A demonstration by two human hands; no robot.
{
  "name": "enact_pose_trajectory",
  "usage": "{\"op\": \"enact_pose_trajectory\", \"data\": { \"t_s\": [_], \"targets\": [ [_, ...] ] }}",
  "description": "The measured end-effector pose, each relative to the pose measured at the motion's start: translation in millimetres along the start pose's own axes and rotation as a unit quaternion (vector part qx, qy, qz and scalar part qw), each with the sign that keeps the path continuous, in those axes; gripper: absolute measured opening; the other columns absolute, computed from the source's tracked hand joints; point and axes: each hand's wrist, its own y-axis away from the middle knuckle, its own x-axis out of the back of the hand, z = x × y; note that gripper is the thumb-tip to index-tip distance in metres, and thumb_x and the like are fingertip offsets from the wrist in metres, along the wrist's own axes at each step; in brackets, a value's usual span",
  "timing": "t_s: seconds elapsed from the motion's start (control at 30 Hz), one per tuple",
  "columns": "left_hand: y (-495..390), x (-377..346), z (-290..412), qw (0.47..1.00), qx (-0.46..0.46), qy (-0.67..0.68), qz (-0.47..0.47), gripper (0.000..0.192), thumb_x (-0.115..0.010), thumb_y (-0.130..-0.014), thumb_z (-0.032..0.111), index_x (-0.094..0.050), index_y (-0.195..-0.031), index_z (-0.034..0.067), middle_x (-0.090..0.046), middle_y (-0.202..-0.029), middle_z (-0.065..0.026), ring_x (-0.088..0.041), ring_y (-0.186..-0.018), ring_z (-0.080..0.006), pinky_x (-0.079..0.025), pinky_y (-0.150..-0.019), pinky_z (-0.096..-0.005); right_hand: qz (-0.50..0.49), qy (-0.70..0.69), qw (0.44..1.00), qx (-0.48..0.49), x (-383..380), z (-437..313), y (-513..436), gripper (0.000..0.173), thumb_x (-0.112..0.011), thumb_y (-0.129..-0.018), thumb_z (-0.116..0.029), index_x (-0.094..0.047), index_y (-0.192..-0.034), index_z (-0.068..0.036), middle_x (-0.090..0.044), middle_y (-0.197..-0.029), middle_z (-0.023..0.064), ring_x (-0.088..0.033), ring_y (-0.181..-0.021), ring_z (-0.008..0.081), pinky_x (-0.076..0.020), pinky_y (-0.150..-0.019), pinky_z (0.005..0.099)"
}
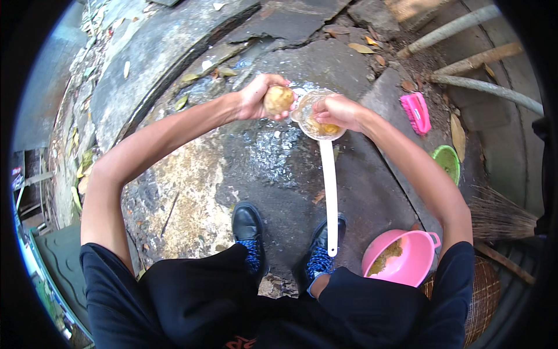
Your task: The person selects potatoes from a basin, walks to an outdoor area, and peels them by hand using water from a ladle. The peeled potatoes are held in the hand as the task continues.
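Note:
My left hand (261, 98) holds a round, yellow-brown potato-like object (278, 100), with its fingertips beside the lip of a dipper. This translucent plastic dipper (307, 127) has a long white handle (328, 192) that points back towards me, over my right shoe. My right hand (338, 111) reaches over the dipper's right rim, its fingers curled inside the bowl and its thumb hidden. Beneath those fingers a yellow thing (330, 129) shows in the bowl, too covered to identify. The stone paving (272, 152) below the hands is wet and shiny.
A tilted pink plastic basin (418, 257) with brownish bits inside stands right of my shoes (247, 227). Further right are a pink scrubbing brush (415, 113), a green plastic basket (446, 163), a stick broom (501, 216) and a woven basket (483, 301). Poles (453, 30) lean at upper right.

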Motion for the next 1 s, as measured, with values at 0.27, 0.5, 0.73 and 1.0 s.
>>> {"op": "enact_pose_trajectory", "data": {
  "t_s": [0.27, 0.5, 0.73, 1.0],
  "targets": [
    [6.3, 39.8, -43.8, 0.964, -0.012, 0.265, 0.015, 0.03, -0.055, -0.093, 0.036, -0.057, -0.089, 0.006, -0.058, -0.077, -0.0059, -0.06, -0.068, -0.0166, -0.05, -0.052, -0.0272, 0.13, -0.34, 0.931, 0.01, -46.1, -18.2, -20.6, 0.016, -0.042, -0.089, -0.007, -0.052, -0.097, 0.004, -0.058, -0.085, 0.0126, -0.06, -0.077, 0.023, -0.0528, -0.075, 0.0336],
    [13.4, 19.0, -35.5, 0.932, -0.117, 0.337, 0.062, 0.034, -0.03, -0.099, 0.022, -0.053, -0.118, 0.005, -0.062, -0.111, -0.0132, -0.063, -0.106, -0.0281, -0.055, -0.091, -0.0447, 0.16, 0.373, 0.784, 0.47, -123.5, -49.7, -0.5, 0.04, -0.052, -0.098, -0.028, -0.057, -0.125, 0.0, -0.056, -0.129, 0.0207, -0.053, -0.124, 0.0302, -0.0429, -0.103, 0.0411],
    [39.2, -13.4, -11.7, 0.882, -0.082, 0.463, 0.005, 0.065, -0.042, -0.094, 0.065, -0.052, -0.122, 0.007, -0.058, -0.121, -0.0139, -0.056, -0.115, -0.0267, -0.043, -0.104, -0.0466, 0.24, 0.255, 0.803, 0.483, -131.0, -64.9, 6.8, 0.03, -0.062, -0.093, -0.03, -0.066, -0.095, 0.0, -0.068, -0.087, 0.0135, -0.067, -0.077, 0.024, -0.0532, -0.069, 0.0359],
    [28.8, -38.7, -12.2, 0.909, -0.246, 0.331, -0.063, 0.045, -0.062, -0.092, 0.045, -0.054, -0.124, 0.014, -0.058, -0.124, -0.0101, -0.057, -0.117, -0.0241, -0.044, -0.104, -0.047, 0.262, -0.19, 0.935, 0.146, -111.1, -94.2, -8.2, 0.045, -0.039, -0.104, -0.037, -0.063, -0.085, -0.004, -0.066, -0.094, 0.0165, -0.064, -0.085, 0.0202, -0.0549, -0.073, 0.0339]
  ]
}}
